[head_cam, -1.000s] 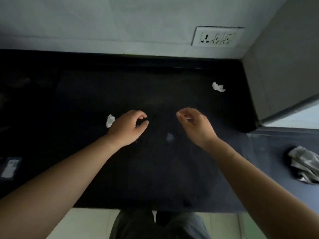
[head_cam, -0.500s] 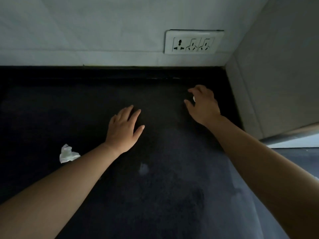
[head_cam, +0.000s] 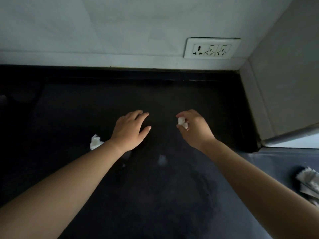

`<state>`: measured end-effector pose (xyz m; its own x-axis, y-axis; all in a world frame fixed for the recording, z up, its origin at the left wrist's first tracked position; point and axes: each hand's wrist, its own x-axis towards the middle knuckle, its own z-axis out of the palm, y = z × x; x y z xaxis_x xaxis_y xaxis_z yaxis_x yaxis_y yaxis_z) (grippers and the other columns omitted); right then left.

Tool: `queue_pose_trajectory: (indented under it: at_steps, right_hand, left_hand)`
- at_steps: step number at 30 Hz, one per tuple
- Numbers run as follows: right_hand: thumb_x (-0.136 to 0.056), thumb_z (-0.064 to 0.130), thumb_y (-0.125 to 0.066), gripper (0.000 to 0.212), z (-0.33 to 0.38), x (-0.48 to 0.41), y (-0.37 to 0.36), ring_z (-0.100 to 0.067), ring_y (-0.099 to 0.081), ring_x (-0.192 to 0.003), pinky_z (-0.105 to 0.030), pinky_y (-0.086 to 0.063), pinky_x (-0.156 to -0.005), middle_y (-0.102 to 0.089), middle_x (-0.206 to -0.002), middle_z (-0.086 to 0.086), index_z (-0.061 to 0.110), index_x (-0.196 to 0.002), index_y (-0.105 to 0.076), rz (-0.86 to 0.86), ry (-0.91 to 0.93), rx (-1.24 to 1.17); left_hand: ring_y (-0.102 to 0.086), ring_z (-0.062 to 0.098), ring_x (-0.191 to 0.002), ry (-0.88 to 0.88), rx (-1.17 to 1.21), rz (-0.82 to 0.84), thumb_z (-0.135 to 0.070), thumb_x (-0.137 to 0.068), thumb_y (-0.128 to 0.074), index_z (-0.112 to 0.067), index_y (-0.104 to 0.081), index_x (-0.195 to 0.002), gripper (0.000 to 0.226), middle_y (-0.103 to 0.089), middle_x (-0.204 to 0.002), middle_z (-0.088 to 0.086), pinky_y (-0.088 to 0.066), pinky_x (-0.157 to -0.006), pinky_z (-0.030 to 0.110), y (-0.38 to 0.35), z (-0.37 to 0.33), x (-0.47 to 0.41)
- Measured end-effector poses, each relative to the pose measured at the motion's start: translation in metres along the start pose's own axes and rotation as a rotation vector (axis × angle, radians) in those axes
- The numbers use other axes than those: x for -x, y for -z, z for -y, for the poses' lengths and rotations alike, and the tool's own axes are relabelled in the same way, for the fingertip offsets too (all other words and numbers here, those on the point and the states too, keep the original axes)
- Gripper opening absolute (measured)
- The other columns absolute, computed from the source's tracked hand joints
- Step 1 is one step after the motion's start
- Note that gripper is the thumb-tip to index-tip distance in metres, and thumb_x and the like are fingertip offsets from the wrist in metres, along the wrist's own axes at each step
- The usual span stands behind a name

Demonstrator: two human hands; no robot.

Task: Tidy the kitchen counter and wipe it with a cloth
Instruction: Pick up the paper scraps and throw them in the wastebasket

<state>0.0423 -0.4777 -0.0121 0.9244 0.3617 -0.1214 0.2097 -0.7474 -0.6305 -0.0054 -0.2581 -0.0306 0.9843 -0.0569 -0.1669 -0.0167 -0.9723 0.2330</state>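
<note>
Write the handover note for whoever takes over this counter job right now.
Left hand: open, fingers spread over the dark counter, holding nothing.
Right hand: pinches a crumpled paper scrap.
A second scrap lies on the counter beside the left wrist. The cloth lies bunched at the far right, untouched.
Done: one scrap in hand.
Left: discard it, collect the second scrap, wipe the counter, including the pale smudge.
</note>
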Motion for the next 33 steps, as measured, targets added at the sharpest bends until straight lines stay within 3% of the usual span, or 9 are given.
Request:
queue_pose_trajectory:
  at_steps: [3, 7, 9, 16, 22, 27, 33]
  right_hand:
    - [-0.086, 0.015, -0.061, 0.028, 0.047, 0.014, -0.023, -0.013, -0.053, -0.092, -0.026, -0.048, -0.078, -0.053, -0.111, 0.001, 0.018, -0.114, -0.058, 0.039, 0.050, -0.107]
    - [-0.084, 0.017, -0.064, 0.029, 0.107, 0.030, -0.073, -0.006, -0.052, -0.089, -0.008, -0.038, -0.071, -0.052, -0.106, 0.008, 0.021, -0.112, -0.059, 0.080, 0.019, -0.213]
    - [-0.084, 0.017, -0.064, 0.029, 0.133, 0.034, -0.103, -0.006, -0.052, -0.088, -0.006, -0.038, -0.068, -0.052, -0.106, 0.008, 0.021, -0.113, -0.059, 0.093, -0.001, -0.244]
    - [-0.086, 0.016, -0.061, 0.029, 0.186, 0.006, -0.169, -0.016, -0.054, -0.102, -0.021, -0.042, -0.079, -0.056, -0.115, 0.002, 0.020, -0.115, -0.058, 0.059, -0.012, -0.157]
    - [-0.092, 0.032, -0.050, 0.036, 0.201, 0.009, -0.206, -0.020, -0.032, -0.127, -0.040, -0.038, -0.102, -0.039, -0.138, 0.002, 0.024, -0.127, -0.050, 0.119, -0.058, 0.175]
    - [-0.093, 0.033, -0.047, 0.042, 0.216, 0.020, -0.226, -0.022, -0.031, -0.130, -0.039, -0.042, -0.096, -0.032, -0.143, 0.002, 0.023, -0.134, -0.041, 0.052, -0.139, 0.321]
    - [-0.095, 0.023, -0.046, 0.033, 0.220, 0.029, -0.228, -0.020, -0.037, -0.120, -0.030, -0.046, -0.092, -0.039, -0.131, -0.001, 0.018, -0.127, -0.047, 0.071, -0.135, 0.202]
  left_hand:
    - [-0.043, 0.021, -0.130, 0.024, 0.072, -0.066, -0.044, -0.091, -0.041, -0.019, -0.042, -0.136, 0.052, -0.047, -0.140, 0.004, -0.038, -0.102, 0.038, 0.015, 0.034, 0.042]
    - [-0.052, 0.021, -0.119, 0.080, 0.215, -0.134, -0.043, -0.089, -0.043, -0.016, -0.049, -0.129, 0.049, -0.053, -0.131, 0.004, -0.045, -0.093, 0.035, 0.022, 0.086, 0.102]
    - [-0.053, 0.021, -0.117, 0.098, 0.221, -0.143, -0.038, -0.089, -0.047, -0.015, -0.050, -0.128, 0.046, -0.054, -0.129, 0.004, -0.046, -0.092, 0.035, 0.021, 0.115, 0.124]
    - [-0.046, 0.023, -0.127, 0.121, 0.052, -0.065, -0.046, -0.089, -0.037, -0.018, -0.050, -0.129, 0.051, -0.050, -0.137, 0.006, -0.042, -0.098, 0.041, 0.004, 0.208, 0.139]
    - [-0.033, 0.023, -0.137, 0.012, 0.036, 0.002, -0.046, -0.091, -0.033, -0.028, -0.039, -0.139, 0.051, -0.036, -0.149, 0.004, -0.033, -0.105, 0.047, -0.016, 0.242, 0.150]
    - [-0.031, 0.022, -0.138, -0.001, 0.067, 0.000, -0.047, -0.091, -0.033, -0.029, -0.038, -0.139, 0.051, -0.033, -0.151, 0.004, -0.031, -0.106, 0.046, -0.018, 0.244, 0.150]
    - [-0.030, 0.025, -0.139, -0.026, 0.046, 0.024, -0.048, -0.091, -0.030, -0.028, -0.034, -0.140, 0.053, -0.031, -0.152, 0.006, -0.031, -0.106, 0.049, -0.018, 0.246, 0.151]
